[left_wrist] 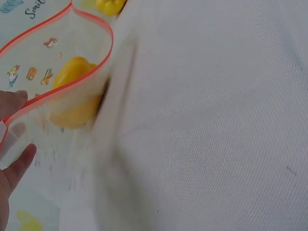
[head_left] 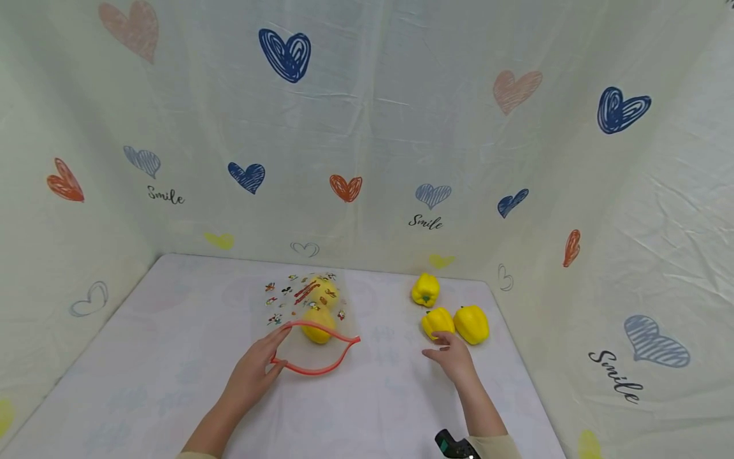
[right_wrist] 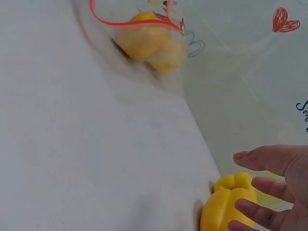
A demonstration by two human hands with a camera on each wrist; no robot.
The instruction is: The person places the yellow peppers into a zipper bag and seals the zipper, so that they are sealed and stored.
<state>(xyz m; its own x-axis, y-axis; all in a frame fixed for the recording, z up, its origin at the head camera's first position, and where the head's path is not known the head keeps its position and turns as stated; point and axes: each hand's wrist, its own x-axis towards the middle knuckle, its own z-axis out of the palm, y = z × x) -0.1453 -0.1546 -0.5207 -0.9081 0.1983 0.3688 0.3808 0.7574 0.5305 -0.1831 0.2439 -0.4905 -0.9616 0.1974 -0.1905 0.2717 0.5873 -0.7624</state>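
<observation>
The left forearm [head_left: 215,421] slants in from the lower edge, and the left hand [head_left: 255,368] grips, its thumb set apart from the fingers. In the left wrist view two digits show at the edge, spaced apart; the rest of that hand is cut off. The right forearm [head_left: 482,405] angles up and inward. The right hand [head_left: 454,360] reaches forward with nothing in its grasp, thumb clear of the loosely bent, spread fingers [right_wrist: 262,212].

Black cursive lettering [head_left: 425,222] is spelling "Smile" three times across the pale, heart-printed cloth hangings [head_left: 373,121] around us.
</observation>
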